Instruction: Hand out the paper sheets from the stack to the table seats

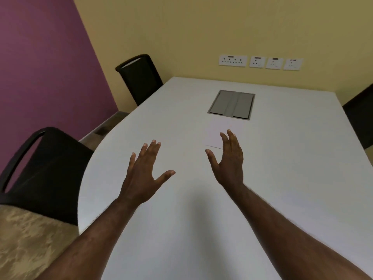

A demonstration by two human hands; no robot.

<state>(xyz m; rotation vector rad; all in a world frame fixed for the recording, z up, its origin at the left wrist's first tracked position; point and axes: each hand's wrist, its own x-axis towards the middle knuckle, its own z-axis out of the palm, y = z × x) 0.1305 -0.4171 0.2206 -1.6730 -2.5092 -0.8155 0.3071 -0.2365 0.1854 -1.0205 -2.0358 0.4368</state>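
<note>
A stack of white paper sheets (217, 134) lies flat on the white table (181, 229), just in front of the grey cable hatch. It is hard to tell from the tabletop; only its near edge shows as a thin dark line. My right hand (229, 160) hovers over the stack's near right corner, fingers spread, holding nothing. My left hand (144, 170) is held out to the left of the stack, apart from it, palm down with fingers spread and empty.
A grey cable hatch (231, 105) is set into the table's middle. Black chairs stand at the near left (44, 170), far left (140, 77) and right edge (361, 118). Wall sockets (260, 62) line the yellow wall behind.
</note>
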